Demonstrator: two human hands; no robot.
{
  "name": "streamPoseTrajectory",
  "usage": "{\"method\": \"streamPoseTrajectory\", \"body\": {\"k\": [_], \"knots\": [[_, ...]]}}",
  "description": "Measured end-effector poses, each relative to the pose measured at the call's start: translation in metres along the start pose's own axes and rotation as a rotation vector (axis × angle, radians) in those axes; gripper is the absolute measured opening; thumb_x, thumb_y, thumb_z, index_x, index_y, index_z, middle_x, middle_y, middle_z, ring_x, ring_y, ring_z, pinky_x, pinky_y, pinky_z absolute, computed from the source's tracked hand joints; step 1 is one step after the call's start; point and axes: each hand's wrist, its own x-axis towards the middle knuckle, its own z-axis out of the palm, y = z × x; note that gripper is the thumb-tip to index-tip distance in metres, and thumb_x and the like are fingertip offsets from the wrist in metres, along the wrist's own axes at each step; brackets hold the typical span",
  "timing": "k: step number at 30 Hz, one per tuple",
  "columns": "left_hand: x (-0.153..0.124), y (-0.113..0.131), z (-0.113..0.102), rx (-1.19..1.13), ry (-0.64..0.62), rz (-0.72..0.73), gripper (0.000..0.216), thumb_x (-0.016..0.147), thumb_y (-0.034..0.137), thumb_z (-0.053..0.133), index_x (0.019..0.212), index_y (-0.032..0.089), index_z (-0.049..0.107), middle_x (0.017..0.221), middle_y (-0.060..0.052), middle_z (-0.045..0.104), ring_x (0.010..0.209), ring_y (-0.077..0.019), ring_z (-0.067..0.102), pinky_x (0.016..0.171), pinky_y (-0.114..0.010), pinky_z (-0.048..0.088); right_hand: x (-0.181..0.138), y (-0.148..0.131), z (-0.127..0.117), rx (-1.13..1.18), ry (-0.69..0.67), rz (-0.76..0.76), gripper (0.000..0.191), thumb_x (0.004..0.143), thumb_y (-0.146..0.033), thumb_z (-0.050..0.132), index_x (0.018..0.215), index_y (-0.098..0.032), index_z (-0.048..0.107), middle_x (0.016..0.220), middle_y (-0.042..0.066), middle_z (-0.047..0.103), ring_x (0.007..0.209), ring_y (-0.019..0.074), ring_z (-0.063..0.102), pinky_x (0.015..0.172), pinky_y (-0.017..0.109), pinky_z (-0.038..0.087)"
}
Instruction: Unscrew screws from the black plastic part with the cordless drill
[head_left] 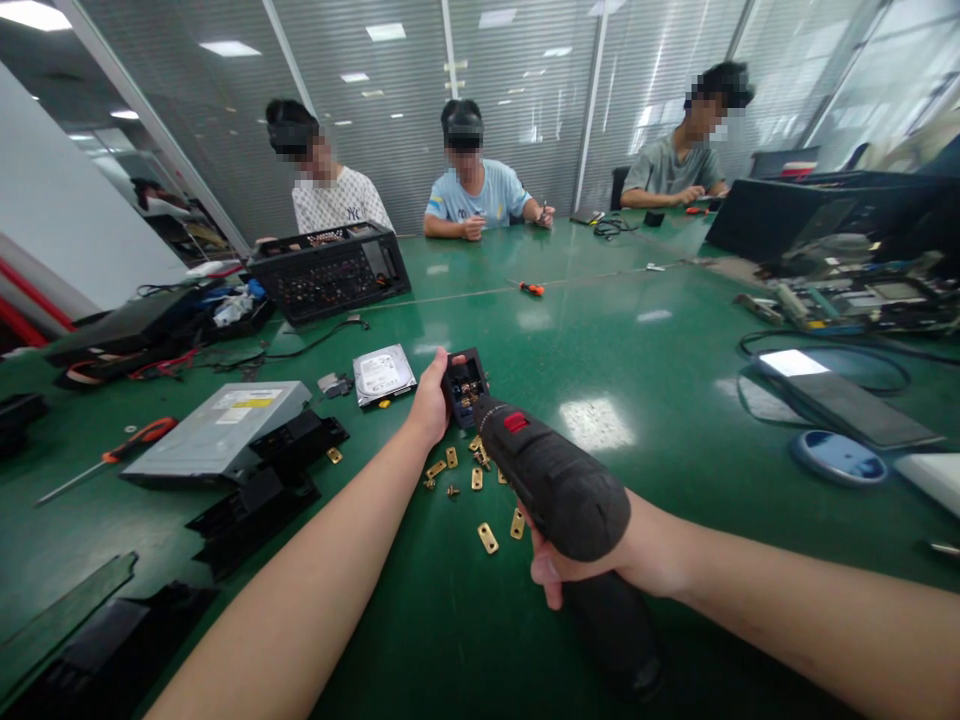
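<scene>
My left hand (433,398) is closed around a small black open-topped box (463,375) with brass-coloured parts inside, likely a terminal block though I cannot make out its exact kind. In my right hand (551,560) is a black cordless drill (555,470) with a red switch on top. The drill's chuck end points into the box; its bit is hidden. Below the box lie several brass plates (487,538) with holes, and a few small screws (452,491) scattered among them on the green table.
A hard drive (383,374), an optical drive (225,425), black plastic pieces (270,490) and a screwdriver (142,440) lie to the left. Phone (855,400) and round blue object (840,456) lie right. Three people sit across the table near computer cases (330,270).
</scene>
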Motion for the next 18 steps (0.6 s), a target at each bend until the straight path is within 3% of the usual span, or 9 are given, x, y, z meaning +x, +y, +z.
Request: {"method": "streamPoseTrajectory", "body": {"k": [10, 18], "knots": [[-0.0032, 0.0029, 0.0035, -0.002, 0.018, -0.008, 0.063, 0.090, 0.078, 0.072, 0.105, 0.017, 0.068, 0.089, -0.011, 0.081, 0.075, -0.0286, 0.080, 0.066, -0.038, 0.063, -0.0007, 0.0004, 0.0015, 0.064, 0.010, 0.010, 0.020, 0.062, -0.016, 0.093, 0.072, -0.015, 0.076, 0.063, -0.001, 0.074, 0.055, 0.0135, 0.069, 0.055, 0.024, 0.053], [-0.0025, 0.0027, 0.0026, -0.007, 0.018, -0.022, 0.062, 0.092, 0.076, 0.070, 0.109, 0.017, 0.069, 0.090, -0.011, 0.080, 0.075, -0.0281, 0.080, 0.068, -0.038, 0.063, 0.0004, -0.0010, 0.0026, 0.043, 0.035, 0.038, 0.026, 0.061, -0.021, 0.094, 0.068, -0.017, 0.069, 0.060, -0.002, 0.072, 0.054, 0.0136, 0.067, 0.055, 0.025, 0.053]]}}
